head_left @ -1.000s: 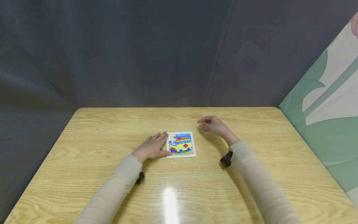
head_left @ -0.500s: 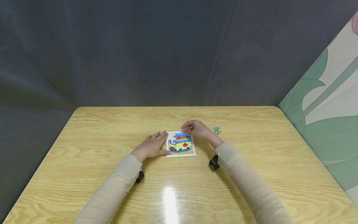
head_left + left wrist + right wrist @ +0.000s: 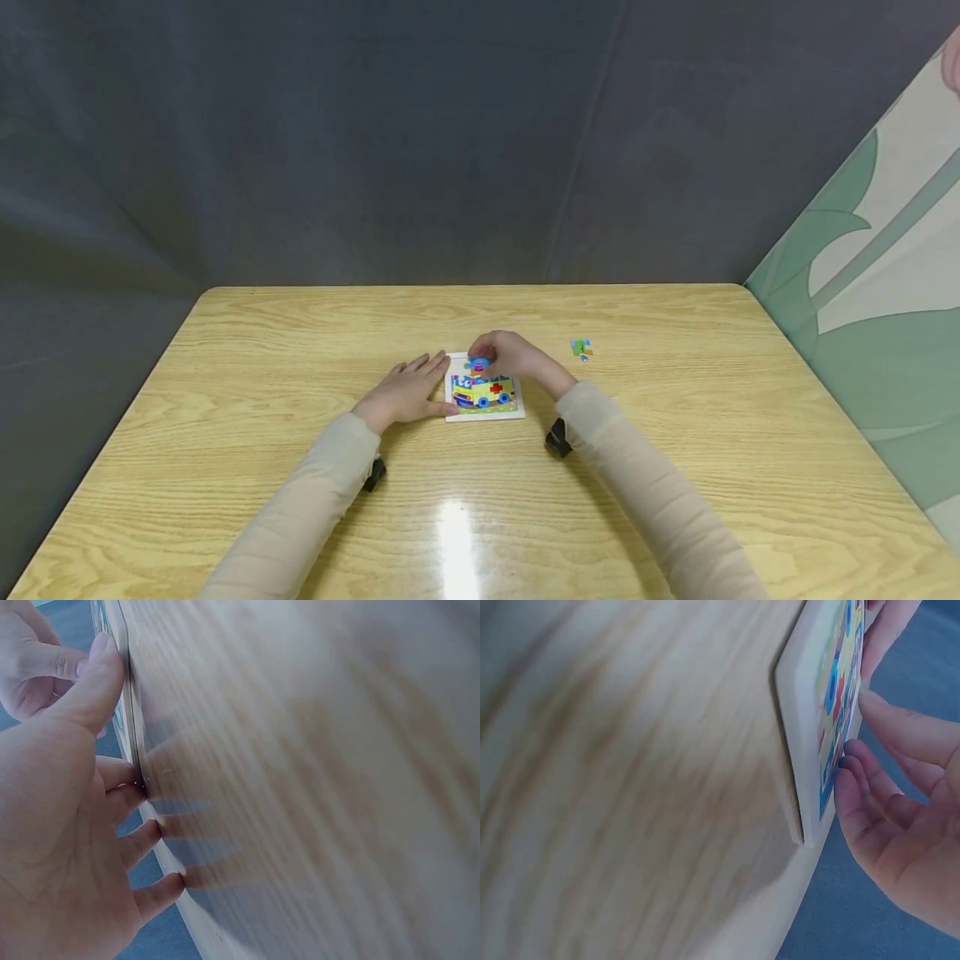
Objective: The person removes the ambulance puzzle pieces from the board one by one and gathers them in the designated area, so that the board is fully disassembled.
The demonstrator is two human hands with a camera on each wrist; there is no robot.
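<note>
A white-framed jigsaw puzzle lies flat on the table, its picture a yellow ambulance with a red cross. White backing shows at its upper left. Along its left edge my left hand is spread, the thumb on the lower left corner. My right hand reaches over the upper part, covering the top right. In the right wrist view, its bent fingers meet the picture near the edge, the thumb set apart from them. No loose piece shows between them.
A small cluster of loose puzzle pieces, green, blue and orange, lies to the right, beyond my right wrist. A dark curtain hangs behind the wooden table, and a leaf-patterned panel stands at the right.
My right hand has moved left from beside the puzzle to over its upper part, uncovering the loose pieces at the right. The left hand has stayed in place.
</note>
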